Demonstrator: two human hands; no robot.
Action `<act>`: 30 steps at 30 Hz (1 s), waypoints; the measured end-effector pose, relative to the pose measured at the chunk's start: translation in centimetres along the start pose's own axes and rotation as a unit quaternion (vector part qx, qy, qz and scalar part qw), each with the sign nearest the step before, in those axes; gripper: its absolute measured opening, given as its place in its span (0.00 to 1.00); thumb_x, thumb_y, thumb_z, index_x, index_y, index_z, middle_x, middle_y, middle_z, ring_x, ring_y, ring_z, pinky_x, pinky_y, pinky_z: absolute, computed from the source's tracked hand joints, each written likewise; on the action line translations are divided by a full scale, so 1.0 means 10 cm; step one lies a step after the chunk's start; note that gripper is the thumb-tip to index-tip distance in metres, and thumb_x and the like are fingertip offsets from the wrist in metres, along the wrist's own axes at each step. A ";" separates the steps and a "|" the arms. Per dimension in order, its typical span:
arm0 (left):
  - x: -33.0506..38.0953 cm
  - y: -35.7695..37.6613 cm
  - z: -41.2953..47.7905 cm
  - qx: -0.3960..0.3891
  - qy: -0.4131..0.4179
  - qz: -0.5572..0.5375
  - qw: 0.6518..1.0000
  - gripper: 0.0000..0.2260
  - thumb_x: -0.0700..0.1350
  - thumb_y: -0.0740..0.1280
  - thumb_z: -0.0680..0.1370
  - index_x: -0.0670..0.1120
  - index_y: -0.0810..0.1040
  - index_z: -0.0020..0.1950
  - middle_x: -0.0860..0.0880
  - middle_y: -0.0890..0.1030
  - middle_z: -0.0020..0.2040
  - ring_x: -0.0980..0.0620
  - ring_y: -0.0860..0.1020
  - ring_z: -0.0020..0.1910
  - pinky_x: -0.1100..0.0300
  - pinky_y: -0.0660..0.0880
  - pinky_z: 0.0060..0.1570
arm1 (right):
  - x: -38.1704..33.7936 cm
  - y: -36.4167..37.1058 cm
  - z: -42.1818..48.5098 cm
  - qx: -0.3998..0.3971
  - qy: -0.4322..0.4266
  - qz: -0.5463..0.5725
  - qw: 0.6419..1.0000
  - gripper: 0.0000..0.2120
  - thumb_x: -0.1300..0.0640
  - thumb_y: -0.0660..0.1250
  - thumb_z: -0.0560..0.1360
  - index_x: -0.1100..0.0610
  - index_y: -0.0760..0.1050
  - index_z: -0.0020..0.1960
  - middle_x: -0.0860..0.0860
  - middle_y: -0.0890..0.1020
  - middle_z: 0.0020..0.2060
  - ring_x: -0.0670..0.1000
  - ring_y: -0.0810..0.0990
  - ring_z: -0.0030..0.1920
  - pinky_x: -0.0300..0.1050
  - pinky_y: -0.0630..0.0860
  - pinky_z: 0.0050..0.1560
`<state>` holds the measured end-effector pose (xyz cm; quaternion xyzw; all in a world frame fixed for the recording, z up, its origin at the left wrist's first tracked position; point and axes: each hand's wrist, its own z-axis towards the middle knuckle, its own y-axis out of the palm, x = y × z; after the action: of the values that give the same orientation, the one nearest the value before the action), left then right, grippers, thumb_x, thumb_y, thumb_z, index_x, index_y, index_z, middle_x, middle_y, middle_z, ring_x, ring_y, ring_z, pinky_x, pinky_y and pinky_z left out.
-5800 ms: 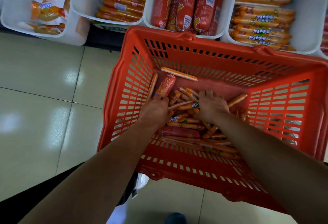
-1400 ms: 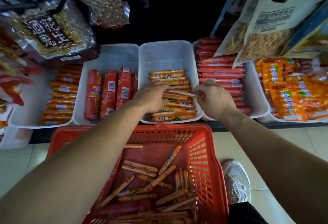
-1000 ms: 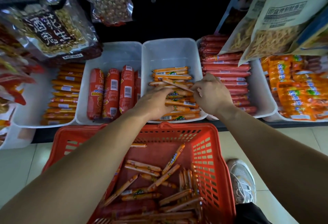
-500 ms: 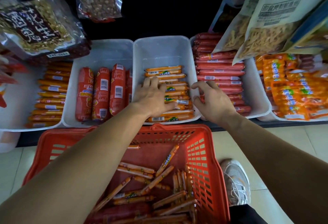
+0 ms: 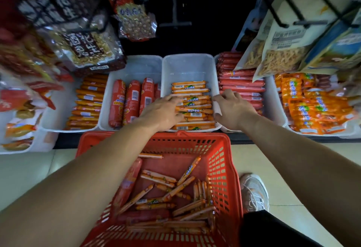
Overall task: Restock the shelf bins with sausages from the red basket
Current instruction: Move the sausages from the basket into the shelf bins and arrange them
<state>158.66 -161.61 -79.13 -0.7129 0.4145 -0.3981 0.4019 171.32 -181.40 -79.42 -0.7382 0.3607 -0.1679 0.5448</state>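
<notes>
Thin sausages just laid in the middle bin; both hands now empty.

Since a second ago the left hand (image 5: 164, 113) has flattened onto the stack of thin sausages (image 5: 192, 106) in the middle bin (image 5: 187, 64), its grip loose and holding nothing; the right hand (image 5: 232, 109) rests curled on that bin's right rim, also empty. Roughly twenty sausages (some overlapping) remain in the red basket (image 5: 220, 160) below the bin. Five bins show clearly.
</notes>
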 end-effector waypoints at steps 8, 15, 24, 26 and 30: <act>-0.40 -0.24 -1.34 0.043 -0.106 -0.063 0.991 0.26 0.58 0.64 0.78 0.50 0.67 0.73 0.45 0.76 0.67 0.44 0.75 0.65 0.49 0.73 0.64 | -0.76 -0.82 -0.48 -0.005 -0.107 -0.079 0.991 0.23 0.46 0.63 0.77 0.51 0.68 0.71 0.57 0.69 0.65 0.62 0.73 0.64 0.57 0.75 0.60; -0.79 0.43 -2.14 -0.015 -0.138 -0.071 0.988 0.20 0.53 0.66 0.78 0.47 0.73 0.67 0.43 0.78 0.61 0.41 0.77 0.61 0.50 0.74 0.59 | -1.70 -0.26 -0.81 -0.048 -0.193 -0.064 0.978 0.22 0.48 0.65 0.76 0.54 0.72 0.68 0.59 0.71 0.64 0.61 0.74 0.64 0.50 0.73 0.62; -1.22 1.58 -2.18 -0.108 -0.235 -0.143 0.955 0.31 0.56 0.70 0.75 0.44 0.66 0.74 0.37 0.73 0.67 0.36 0.74 0.65 0.50 0.71 0.63 | -2.00 1.49 -0.79 -0.230 -0.126 -0.014 0.965 0.28 0.45 0.63 0.78 0.53 0.63 0.75 0.60 0.62 0.75 0.63 0.68 0.72 0.56 0.69 0.68; -1.27 1.75 -2.05 -0.102 -0.234 -0.142 0.957 0.31 0.55 0.70 0.75 0.46 0.65 0.74 0.37 0.71 0.69 0.36 0.72 0.66 0.50 0.70 0.64 | -1.95 1.78 -0.74 -0.252 -0.089 0.004 0.963 0.33 0.42 0.63 0.78 0.53 0.59 0.78 0.61 0.59 0.77 0.63 0.64 0.74 0.56 0.66 0.71; -1.36 2.03 -1.77 -0.077 -0.250 -0.168 0.950 0.34 0.55 0.70 0.74 0.44 0.62 0.75 0.39 0.68 0.71 0.36 0.69 0.69 0.46 0.68 0.67 | -1.84 2.20 -0.64 -0.223 -0.024 0.070 0.972 0.29 0.44 0.67 0.74 0.52 0.68 0.72 0.59 0.69 0.68 0.64 0.71 0.67 0.55 0.71 0.66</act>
<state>132.60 -160.33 -94.29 -0.8777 0.2047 -0.2353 0.3639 146.91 -175.81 -94.87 -0.8178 0.4265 -0.0276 0.3855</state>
